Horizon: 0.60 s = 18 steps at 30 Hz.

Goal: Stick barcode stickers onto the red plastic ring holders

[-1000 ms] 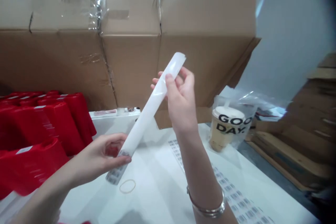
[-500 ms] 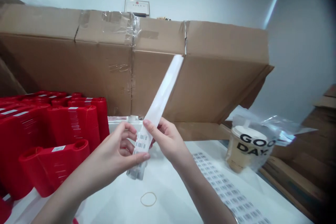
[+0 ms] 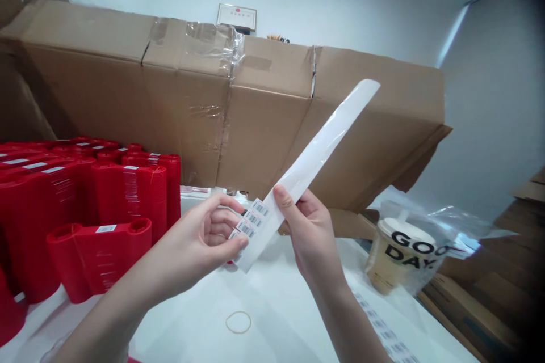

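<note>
Right now | our left hand [image 3: 198, 244] and right hand [image 3: 309, 238] pinch a long white glossy strip [image 3: 319, 159] | fingers partly hide its small black-and-white barcode labels [image 3: 251, 218]

Pinched in the fingers [image 3: 283, 195] of the right hand [image 3: 309, 232], the paper backing strip [image 3: 323, 161] looked smooth and white, with a faint waxy gloss. Under the fingertips [image 3: 240, 244] of the left hand [image 3: 200, 238], the barcode labels [image 3: 251, 218] were matt paper. Left of those fingers, the red plastic ribbon cores [image 3: 100, 258] shone glossy. Beyond the fingers stood a matt brown corrugated cardboard box [image 3: 255, 125], its seams under shiny clear tape [image 3: 213, 48]; right of them, a crinkled clear plastic bag [image 3: 443, 227] glinted.
</note>
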Motion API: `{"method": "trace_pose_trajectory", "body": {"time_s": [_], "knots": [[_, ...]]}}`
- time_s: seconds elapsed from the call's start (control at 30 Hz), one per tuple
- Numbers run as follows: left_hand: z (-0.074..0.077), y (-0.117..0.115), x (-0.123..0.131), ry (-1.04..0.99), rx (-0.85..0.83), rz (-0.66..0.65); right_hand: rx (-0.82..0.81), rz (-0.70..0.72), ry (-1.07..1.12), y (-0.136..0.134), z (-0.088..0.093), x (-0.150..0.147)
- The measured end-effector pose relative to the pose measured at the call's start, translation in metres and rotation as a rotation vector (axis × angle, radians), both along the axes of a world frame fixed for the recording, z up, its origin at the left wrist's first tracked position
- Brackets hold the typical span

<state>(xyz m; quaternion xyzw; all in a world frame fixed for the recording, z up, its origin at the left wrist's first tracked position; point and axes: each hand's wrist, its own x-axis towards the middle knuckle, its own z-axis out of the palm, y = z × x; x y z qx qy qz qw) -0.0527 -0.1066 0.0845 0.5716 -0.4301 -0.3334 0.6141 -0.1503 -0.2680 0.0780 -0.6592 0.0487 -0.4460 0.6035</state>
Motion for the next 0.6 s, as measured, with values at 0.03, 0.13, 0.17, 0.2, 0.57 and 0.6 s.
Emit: {"method": "trace_pose_trajectory", "body": {"time_s": [0.03, 0.13, 0.17, 0.2, 0.57, 0.6], "knots": [[-0.001, -0.001, 0.002, -0.005, -0.009, 0.002, -0.011, 0.035, 0.015, 0.001, 0.001, -0.002], [-0.002, -0.002, 0.006, -0.021, -0.072, 0.065, -0.073, 0.262, 0.105, 0.004, 0.002, -0.006], [-0.002, -0.003, 0.007, -0.023, -0.098, 0.097, -0.1, 0.343, 0.138, 0.005, 0.002, -0.007], [-0.002, -0.003, 0.007, -0.027, -0.124, 0.124, -0.123, 0.404, 0.166, 0.007, 0.003, -0.007], [-0.015, 0.027, 0.024, -0.631, 0.318, 0.017, -0.318, 0.056, 0.085, 0.004, 0.016, -0.018], [-0.023, 0.034, 0.027, -0.751, 0.444, -0.041, -0.347, 0.005, 0.063, 0.002, 0.019, -0.022]]}}
